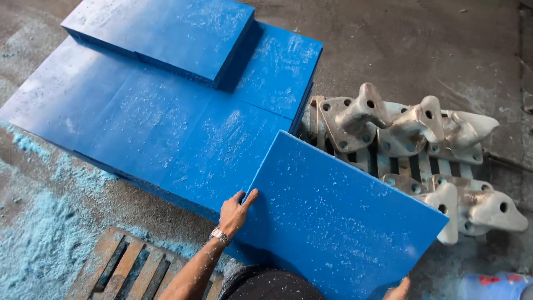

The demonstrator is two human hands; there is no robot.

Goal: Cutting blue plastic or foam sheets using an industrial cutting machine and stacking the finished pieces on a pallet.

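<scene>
Left hand grips the left edge of a tilted blue board beside the blue stack; right hand, grip indiscernible, risks dropping it onto metal castings.

Metal brackets right of stacked sheets

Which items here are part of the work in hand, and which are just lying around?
In hand:
- blue slab, held at its edges by the left hand and the right hand
- stacked blue slabs, beside it

Lying about:
- grey metal castings on a slatted pallet
- wooden pallet, lower left
- blue dust on the floor
- blue cylinder, lower right corner
</scene>
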